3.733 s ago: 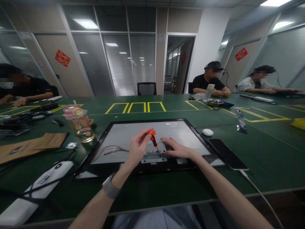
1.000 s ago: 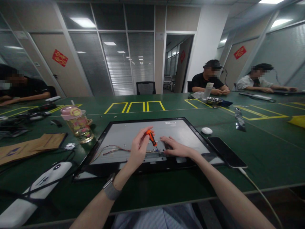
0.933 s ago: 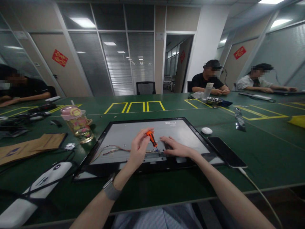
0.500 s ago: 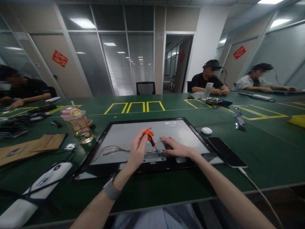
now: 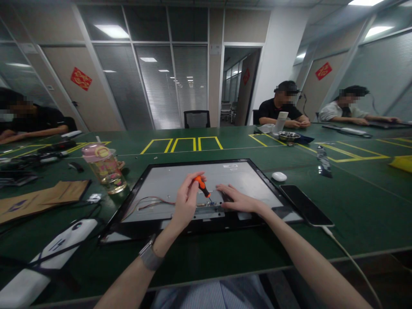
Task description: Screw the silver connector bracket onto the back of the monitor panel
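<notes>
A flat display panel (image 5: 154,180) with a grey metal back and black frame lies before me on the green table. My left hand (image 5: 186,195) is closed around the handle of an orange and black screwdriver (image 5: 202,186). Its thin tip slants down to a small circuit board (image 5: 210,205) on a metal bracket near the panel's front edge. Just right of the tip, my right hand (image 5: 240,199) rests low over the panel with fingers stretched out; what lies beneath the palm is hidden. Thin coloured wires (image 5: 151,200) run leftward from the board.
A pink-lidded drink cup (image 5: 104,167), a brown paper envelope (image 5: 45,201) and a white power strip (image 5: 64,242) stand or lie to the left. On the right are a phone (image 5: 307,205) with its cable and a white earbud case (image 5: 279,176). Other people sit across the table.
The screwdriver handle has turned slightly in my left hand. Both hands keep their places on the panel. At far left, another person's hand has shifted left.
</notes>
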The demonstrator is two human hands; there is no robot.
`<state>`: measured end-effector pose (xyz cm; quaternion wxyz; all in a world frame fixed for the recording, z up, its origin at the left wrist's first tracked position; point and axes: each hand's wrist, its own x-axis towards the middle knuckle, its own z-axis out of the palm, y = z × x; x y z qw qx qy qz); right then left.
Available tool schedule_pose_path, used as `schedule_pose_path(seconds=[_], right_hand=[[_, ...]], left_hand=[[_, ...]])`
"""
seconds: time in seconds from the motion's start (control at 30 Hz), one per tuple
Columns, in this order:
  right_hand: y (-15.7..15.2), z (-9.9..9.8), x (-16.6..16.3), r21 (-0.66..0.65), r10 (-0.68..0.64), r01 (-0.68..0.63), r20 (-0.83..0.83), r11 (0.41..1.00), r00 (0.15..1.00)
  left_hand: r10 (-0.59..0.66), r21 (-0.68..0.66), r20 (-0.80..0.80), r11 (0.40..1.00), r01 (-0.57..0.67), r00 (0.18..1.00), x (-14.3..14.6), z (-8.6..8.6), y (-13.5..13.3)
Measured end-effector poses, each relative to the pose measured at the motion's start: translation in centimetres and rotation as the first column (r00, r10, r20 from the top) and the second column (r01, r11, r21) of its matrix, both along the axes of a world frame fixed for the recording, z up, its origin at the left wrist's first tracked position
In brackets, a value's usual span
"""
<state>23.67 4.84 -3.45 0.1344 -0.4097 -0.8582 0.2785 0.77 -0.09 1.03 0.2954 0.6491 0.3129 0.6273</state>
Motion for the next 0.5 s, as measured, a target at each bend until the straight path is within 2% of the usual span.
schedule_pose_path(seconds=[0.1, 0.33, 0.5], right_hand=[[-0.03, 0.05, -0.02, 0.005, 0.003, -0.003, 0.013, 1.0, 1.0], [-0.02, -0.04, -0.05, -0.001, -0.008, 0.008, -0.008, 1.0, 1.0], [-0.05, 0.14, -0.06, -0.003, 0.002, -0.002, 0.013, 1.0, 1.0]], left_hand=[[-0.028, 0.003, 0.006, 1.0, 0.028, 1.0, -0.04, -0.04, 0.15], [0.07, 0.021, -0.016, 0.997, -0.07, 0.997, -0.07, 0.13, 0.53], [0.007, -0.031, 0.008, 0.999, -0.007, 1.0, -0.27, -0.03, 0.45]])
